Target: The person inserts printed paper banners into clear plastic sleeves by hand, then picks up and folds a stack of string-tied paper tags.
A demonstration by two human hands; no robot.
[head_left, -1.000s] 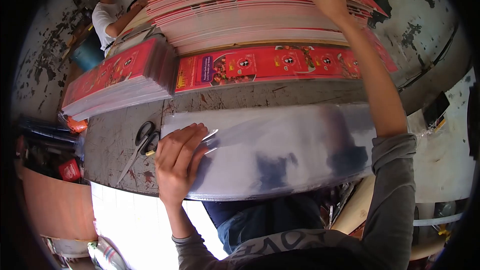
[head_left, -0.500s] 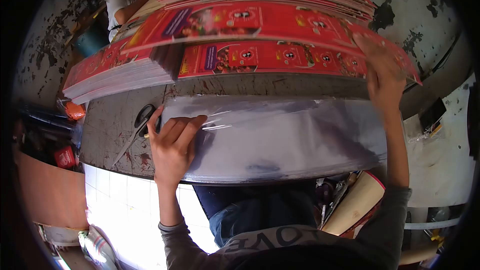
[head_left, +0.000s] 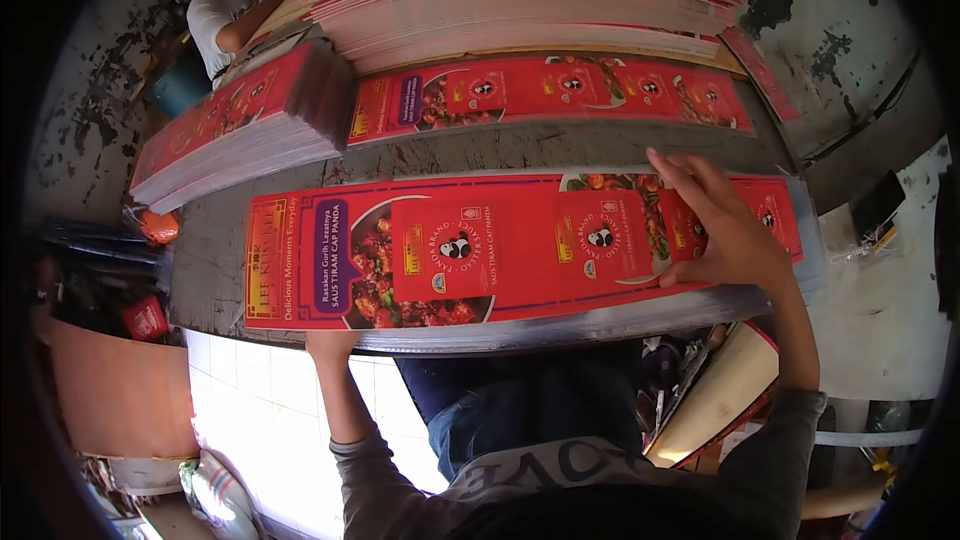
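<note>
A long red printed sheet (head_left: 525, 230) with panda logos and food pictures lies across the front of the table. Beneath it is a stack of clear plastic sheets (head_left: 560, 333), showing along the near edge and at the right. My right hand (head_left: 715, 225) rests on the red sheet's right part, thumb and fingers spread apart. At the sheet's lower left corner is my left hand (head_left: 330, 342); its fingers are hidden under the sheet, so I cannot tell what they hold.
Another red printed strip (head_left: 560, 95) lies farther back on the dark table (head_left: 210, 270). Plastic-covered printed sheets (head_left: 240, 130) form a pile at the left. A tall stack of printed sheets (head_left: 530, 10) stands behind. A person (head_left: 225, 15) is at the back left.
The red sheet came down from above the back strip onto the plastic stack, with my right hand. My left hand moved from on top of the plastic to beneath the sheet, which now covers the scissors.
</note>
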